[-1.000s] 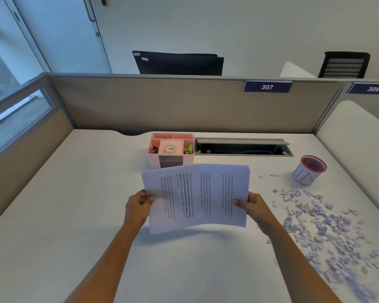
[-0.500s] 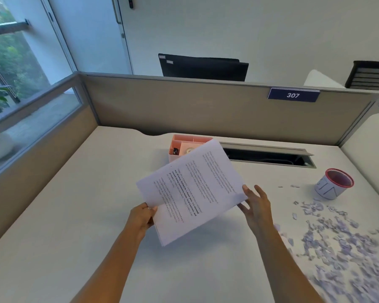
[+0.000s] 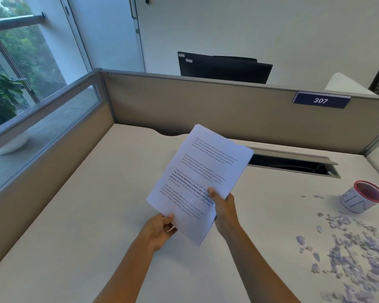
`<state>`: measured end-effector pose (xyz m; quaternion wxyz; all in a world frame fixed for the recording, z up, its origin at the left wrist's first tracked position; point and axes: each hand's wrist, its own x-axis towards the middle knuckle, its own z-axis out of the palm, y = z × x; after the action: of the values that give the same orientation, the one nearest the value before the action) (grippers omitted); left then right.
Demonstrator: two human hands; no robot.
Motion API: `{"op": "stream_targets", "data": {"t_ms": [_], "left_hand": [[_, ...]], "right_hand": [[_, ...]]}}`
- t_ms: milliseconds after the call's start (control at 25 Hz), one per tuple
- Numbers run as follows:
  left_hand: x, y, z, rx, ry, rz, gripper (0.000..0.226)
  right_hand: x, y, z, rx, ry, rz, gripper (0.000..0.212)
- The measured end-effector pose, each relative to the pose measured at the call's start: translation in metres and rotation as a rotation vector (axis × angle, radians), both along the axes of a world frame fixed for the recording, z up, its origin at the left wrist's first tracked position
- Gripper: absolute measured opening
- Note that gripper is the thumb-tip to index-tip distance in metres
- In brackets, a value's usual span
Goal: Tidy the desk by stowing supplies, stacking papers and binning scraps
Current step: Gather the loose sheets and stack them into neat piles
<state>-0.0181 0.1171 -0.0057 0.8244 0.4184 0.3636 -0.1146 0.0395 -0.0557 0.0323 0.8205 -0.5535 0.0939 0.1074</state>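
**Papers** (image 3: 197, 167): a thin sheaf of white sheets, more than one layer showing at the upper right edge. The top sheet carries black printed text in several short paragraphs, and one paragraph near the middle is set in bold. The sheaf is held in the air above the surface (image 3: 81, 226), turned diagonally so that one corner points at the far partition (image 3: 206, 106) and the opposite corner points back toward the person. The printed face is turned up toward the camera.

**Left hand** (image 3: 160, 231): fingers curled, pinching the near left edge of the papers, with the thumb on top. A small white corner of a sheet pokes out between the fingers.

**Right hand** (image 3: 223, 209): grips the near right edge. The thumb presses on the printed face and the fingers are tucked behind the sheets.

**Paper scraps** (image 3: 348, 259): many small pale bits scattered over the right part of the surface, well apart from the papers.

**Cup** (image 3: 362, 199): white with a red rim, tilted, standing just beyond the scraps.

**Cable slot** (image 3: 293, 166): a long dark opening with its grey lid raised, at the back of the surface and partly hidden by the sheaf.

**Number plate** (image 3: 321, 100): dark blue, reading 307, fixed to the partition.
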Motion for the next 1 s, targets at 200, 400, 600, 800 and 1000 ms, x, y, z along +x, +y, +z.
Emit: {"op": "stream_targets", "data": {"t_ms": [200,400,600,800,1000], "left_hand": [[0.001,0.069,-0.001,0.13,0.003,0.023,0.032],[0.021,0.132,0.009,0.355,-0.041,-0.142,0.04],[0.04,0.148,-0.004,0.304,0.031,-0.224,0.045],[0.048,0.177,-0.036,0.112,-0.003,-0.067,0.037],[0.071,0.195,-0.043,0.572,0.085,-0.184,0.023]], "right_hand": [[0.027,0.018,0.004,-0.074,0.045,0.18,0.029],[0.049,0.05,0.001,-0.141,0.187,0.459,0.049],[0.053,0.099,-0.008,-0.19,0.285,0.607,0.041],[0.068,0.128,-0.02,-0.242,0.355,0.569,0.041],[0.09,0.146,-0.053,-0.326,0.364,0.321,0.035]]}}
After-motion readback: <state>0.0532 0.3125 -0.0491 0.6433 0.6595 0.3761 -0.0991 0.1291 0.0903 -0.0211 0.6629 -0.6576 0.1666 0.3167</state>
